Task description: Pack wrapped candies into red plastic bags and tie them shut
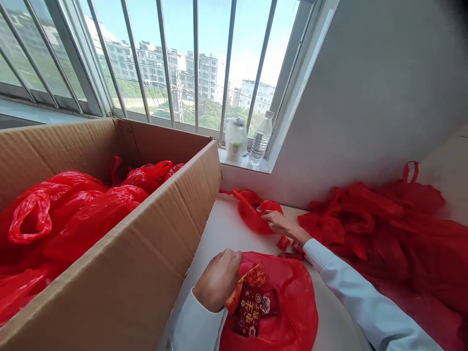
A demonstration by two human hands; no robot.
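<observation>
My left hand point(221, 277) is closed at the left rim of an open red bag point(298, 302), its fingertips partly hidden. Inside that bag lie a dark red packet with gold characters point(249, 309), a smaller dark packet point(269, 303) and an orange-red patterned packet point(258, 275). Farther back, my right hand point(280, 224) reaches to the mouth of a smaller red plastic bag point(252, 219). Its fingers are drawn together there; what they hold, if anything, cannot be made out. Small red packets point(283, 243) lie loose under my right wrist.
A tall cardboard box point(146, 263) full of red plastic bags point(95, 209) stands on the left. Many red bags point(395, 234) are heaped on the right by the wall. On the sill of the barred window are a water bottle point(261, 139) and a bagged cup point(235, 141).
</observation>
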